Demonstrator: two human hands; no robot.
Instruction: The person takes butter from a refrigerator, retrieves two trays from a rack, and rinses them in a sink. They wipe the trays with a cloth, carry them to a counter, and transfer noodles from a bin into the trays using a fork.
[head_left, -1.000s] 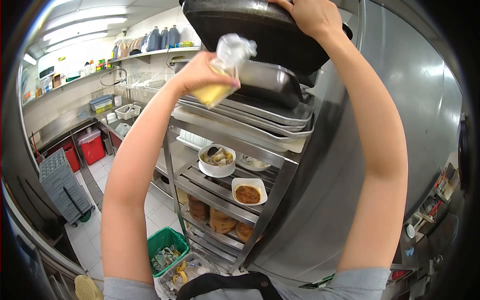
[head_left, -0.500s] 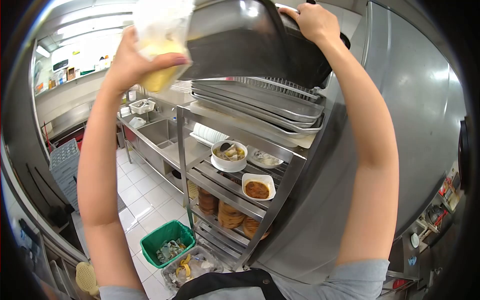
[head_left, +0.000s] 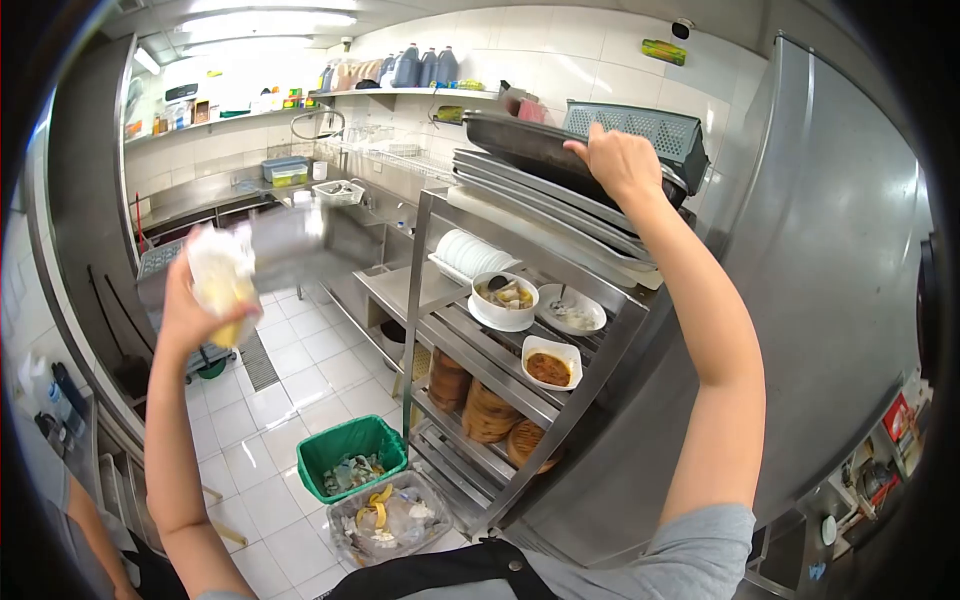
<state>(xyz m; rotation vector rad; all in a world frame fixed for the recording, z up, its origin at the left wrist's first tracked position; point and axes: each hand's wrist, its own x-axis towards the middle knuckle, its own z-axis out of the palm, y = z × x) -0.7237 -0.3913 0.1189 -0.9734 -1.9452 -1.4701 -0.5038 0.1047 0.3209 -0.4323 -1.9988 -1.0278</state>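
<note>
While our right hand point(head_left: 622, 160) stays up on the dark pan point(head_left: 540, 150) atop the rack's point(head_left: 520, 360) tray stack point(head_left: 560, 205), fingers curled over its rim, our left hand point(head_left: 200, 300) is down & out to the left w/ a blurred steel pan point(head_left: 290, 240) and a plastic bag of yellow stuff point(head_left: 225, 280), fingers wrapped round the bag. Green bin point(head_left: 350, 455) on floor below.

A commercial kitchen: a steel rack point(head_left: 500, 360) stacked with trays point(head_left: 545, 190), plates point(head_left: 470, 255) and bowls of food point(head_left: 503, 300), a steel sink counter point(head_left: 330, 225), white tiled walls and floor, wall shelves with jugs point(head_left: 420, 68), bins point(head_left: 350, 460) of scraps, and a big steel fridge point(head_left: 820, 280).
</note>
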